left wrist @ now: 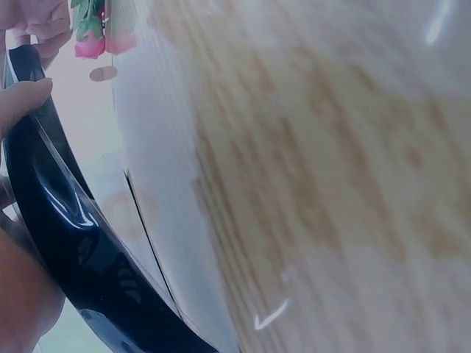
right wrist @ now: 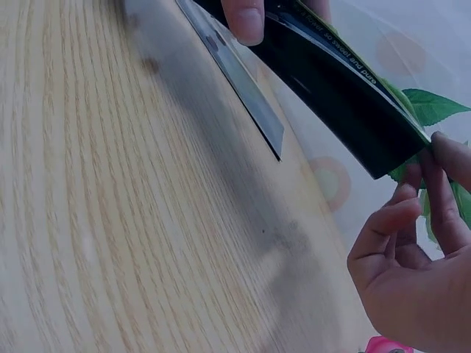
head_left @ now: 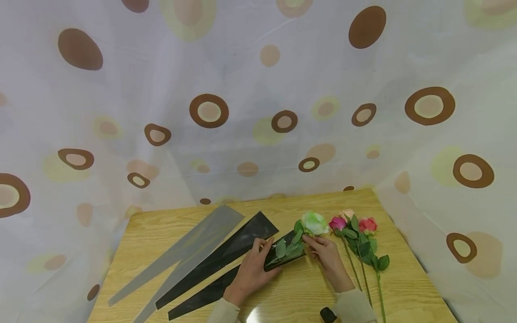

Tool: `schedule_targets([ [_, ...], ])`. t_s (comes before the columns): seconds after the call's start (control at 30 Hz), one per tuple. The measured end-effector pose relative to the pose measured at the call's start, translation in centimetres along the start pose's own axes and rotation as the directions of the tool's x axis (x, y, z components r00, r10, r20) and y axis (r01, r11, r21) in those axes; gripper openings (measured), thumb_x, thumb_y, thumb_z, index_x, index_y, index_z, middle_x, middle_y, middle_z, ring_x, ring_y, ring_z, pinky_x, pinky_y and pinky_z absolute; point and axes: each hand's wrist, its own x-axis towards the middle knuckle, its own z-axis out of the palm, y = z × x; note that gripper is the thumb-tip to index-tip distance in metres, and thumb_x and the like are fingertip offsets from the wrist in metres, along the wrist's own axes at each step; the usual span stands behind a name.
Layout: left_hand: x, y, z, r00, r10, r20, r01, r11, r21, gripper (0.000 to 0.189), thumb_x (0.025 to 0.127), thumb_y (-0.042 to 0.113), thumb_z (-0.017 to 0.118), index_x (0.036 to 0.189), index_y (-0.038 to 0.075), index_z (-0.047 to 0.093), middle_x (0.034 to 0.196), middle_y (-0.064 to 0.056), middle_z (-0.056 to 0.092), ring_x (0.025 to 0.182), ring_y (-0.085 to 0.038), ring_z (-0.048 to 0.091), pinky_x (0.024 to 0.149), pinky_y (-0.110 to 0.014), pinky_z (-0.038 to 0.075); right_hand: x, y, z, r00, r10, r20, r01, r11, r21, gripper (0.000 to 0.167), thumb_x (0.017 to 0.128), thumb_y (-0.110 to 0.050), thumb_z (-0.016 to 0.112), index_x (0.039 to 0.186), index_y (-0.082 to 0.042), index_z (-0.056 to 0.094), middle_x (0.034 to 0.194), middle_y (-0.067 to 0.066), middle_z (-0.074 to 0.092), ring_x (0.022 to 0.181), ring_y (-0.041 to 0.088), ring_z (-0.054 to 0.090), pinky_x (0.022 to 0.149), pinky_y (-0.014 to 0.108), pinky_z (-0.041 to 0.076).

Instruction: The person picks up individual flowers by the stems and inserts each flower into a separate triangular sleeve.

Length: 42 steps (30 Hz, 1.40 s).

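A black flower sleeve with small printed lettering lies between my hands, tilted, its wide end to the right. My left hand grips it around the middle, thumb on the near side. With thumb and fingertips my right hand pinches the corner of the sleeve's wide end. A pale green-white rose has its head beyond that end, and its leaves lie along the sleeve's opening. Its stem is hidden inside or behind the black film.
Another black sleeve and grey translucent sleeves lie flat on the wooden table to the left. Several artificial roses in pink and peach lie at the right. By my right sleeve sits a small black object.
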Motion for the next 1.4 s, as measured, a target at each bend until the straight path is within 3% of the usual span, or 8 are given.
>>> schedule_targets([
  [0.2, 0.05, 0.0, -0.01, 1.0, -0.004, 0.001, 0.004, 1.0, -0.009, 0.085, 0.094, 0.043, 0.081, 0.162, 0.01, 0.043, 0.13, -0.002, 0.042, 0.09, -0.007, 0.05, 0.075, -0.024, 0.045, -0.36, 0.0, 0.04, 1.0, 0.009, -0.029, -0.01, 0.999, -0.051, 0.016, 0.102, -0.023, 0.073, 0.092, -0.011, 0.079, 0.083, -0.013, 0.066, 0.078, 0.005, 0.061, 0.076, 0.024, 0.055],
  [0.43, 0.06, -0.04, -0.05, 0.999, -0.032, 0.017, 0.033, 0.999, -0.028, 0.087, 0.094, 0.044, 0.08, 0.164, 0.011, 0.039, 0.131, -0.001, 0.042, 0.095, -0.009, 0.05, 0.077, -0.025, 0.045, -0.54, 0.12, 0.03, 1.0, -0.013, -0.011, 0.012, 0.998, -0.065, 0.014, 0.102, -0.017, 0.071, 0.099, -0.012, 0.084, 0.091, -0.015, 0.073, 0.094, 0.007, 0.069, 0.087, 0.028, 0.056],
  [0.77, 0.17, 0.06, 0.05, 1.0, -0.028, 0.012, 0.029, 0.999, -0.023, 0.088, 0.095, 0.044, 0.08, 0.165, 0.013, 0.038, 0.133, -0.002, 0.042, 0.096, -0.008, 0.051, 0.077, -0.026, 0.044, -0.48, 0.21, -0.05, 1.0, -0.01, -0.021, 0.009, 0.999, -0.033, 0.015, 0.102, -0.018, 0.072, 0.102, -0.008, 0.083, 0.088, -0.015, 0.073, 0.092, 0.009, 0.07, 0.085, 0.027, 0.057],
  [0.97, 0.21, 0.22, 0.13, 1.0, -0.031, 0.004, 0.031, 0.999, -0.008, 0.091, 0.094, 0.047, 0.08, 0.166, 0.013, 0.036, 0.135, -0.002, 0.043, 0.097, -0.008, 0.052, 0.079, -0.028, 0.046, -0.4, 0.4, 0.0, 0.998, 0.03, -0.049, -0.03, 1.0, -0.007, 0.014, 0.1, -0.023, 0.075, 0.094, -0.014, 0.083, 0.086, -0.014, 0.073, 0.087, 0.006, 0.071, 0.084, 0.028, 0.057],
  [1.17, 0.29, 0.23, 0.4, 1.0, -0.027, -0.001, 0.027, 1.0, -0.002, 0.094, 0.093, 0.048, 0.081, 0.166, 0.013, 0.034, 0.136, -0.003, 0.043, 0.093, -0.008, 0.054, 0.077, -0.027, 0.048, -0.6, 0.45, 0.17, 0.995, 0.02, -0.096, -0.017, 1.0, 0.025, 0.017, 0.098, -0.029, 0.079, 0.084, -0.019, 0.081, 0.081, -0.014, 0.07, 0.079, 0.009, 0.062, 0.083, 0.03, 0.055],
  [1.4, 0.24, 0.44, 0.29, 1.0, -0.02, -0.002, 0.02, 1.0, 0.005, 0.094, 0.094, 0.048, 0.08, 0.166, 0.012, 0.033, 0.137, -0.005, 0.044, 0.091, -0.008, 0.052, 0.078, -0.027, 0.048, -0.77, 0.58, 0.38, 0.995, 0.02, -0.1, -0.015, 0.999, 0.046, 0.013, 0.097, -0.028, 0.079, 0.087, -0.023, 0.083, 0.086, -0.016, 0.071, 0.082, 0.006, 0.065, 0.084, 0.029, 0.055],
])
